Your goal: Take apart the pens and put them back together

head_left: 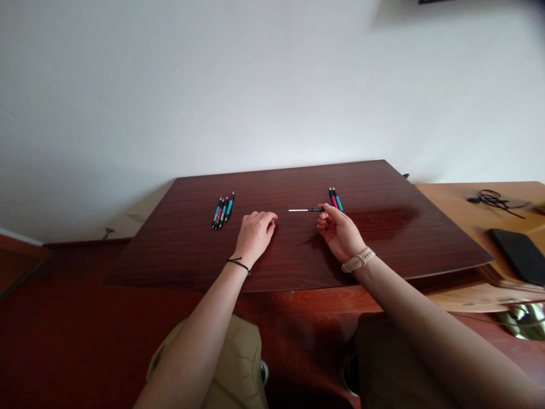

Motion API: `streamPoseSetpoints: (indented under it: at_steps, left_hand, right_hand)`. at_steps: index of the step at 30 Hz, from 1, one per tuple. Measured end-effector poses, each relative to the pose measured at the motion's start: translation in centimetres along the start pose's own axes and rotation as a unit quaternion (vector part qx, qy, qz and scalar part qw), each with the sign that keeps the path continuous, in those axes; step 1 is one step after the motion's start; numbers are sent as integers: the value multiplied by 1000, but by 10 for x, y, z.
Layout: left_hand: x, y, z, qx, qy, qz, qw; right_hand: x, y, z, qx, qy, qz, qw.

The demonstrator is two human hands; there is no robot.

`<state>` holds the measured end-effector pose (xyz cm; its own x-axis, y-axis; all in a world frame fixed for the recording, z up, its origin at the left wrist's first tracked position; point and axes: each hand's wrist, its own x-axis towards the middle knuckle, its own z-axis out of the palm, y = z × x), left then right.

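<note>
My right hand (338, 230) pinches the dark part of a pen (315, 209), whose thin white refill points left over the table. My left hand (255, 233) is closed near the table's middle, its thumb and fingers pressed together; anything between them is too small to name. Left of it lies a group of several pens (223, 211) with black, teal and red parts, side by side. Just beyond my right hand lie two more pens (335, 199), one red and one teal, partly hidden by my fingers.
The dark wooden table (293, 272) stands against a white wall. At the right, a lighter wooden desk (451, 199) holds a black cable (494, 199) and a flat black object (517, 254). A shiny object (525, 320) sits below it.
</note>
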<state>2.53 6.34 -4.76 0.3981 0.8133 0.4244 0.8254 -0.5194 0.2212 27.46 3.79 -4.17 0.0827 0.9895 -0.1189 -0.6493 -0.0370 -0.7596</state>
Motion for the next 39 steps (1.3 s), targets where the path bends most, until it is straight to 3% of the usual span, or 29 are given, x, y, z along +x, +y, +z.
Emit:
streamPoseSetpoints:
  at_steps: [5,10,14,25,39]
  left_hand:
    - [0,3,-8,-30,12,-8,999]
    - [-1,18,-23,-135,59,-17,989]
    - [-4,29,-28,-193,65,-12,979]
    - [-3,37,-30,-202,77,-11,976]
    - [-8,17,-33,-205,112,-29,972]
  right_hand:
    - [0,1,0,8,2,0,1000]
    - [-2,2,1,-3,-3,-2,1000]
    - [-4,3,3,-18,-10,-4,1000]
    - [-9,3,4,-62,-32,4,998]
    - [1,-2,-6,-38,-14,-1,999]
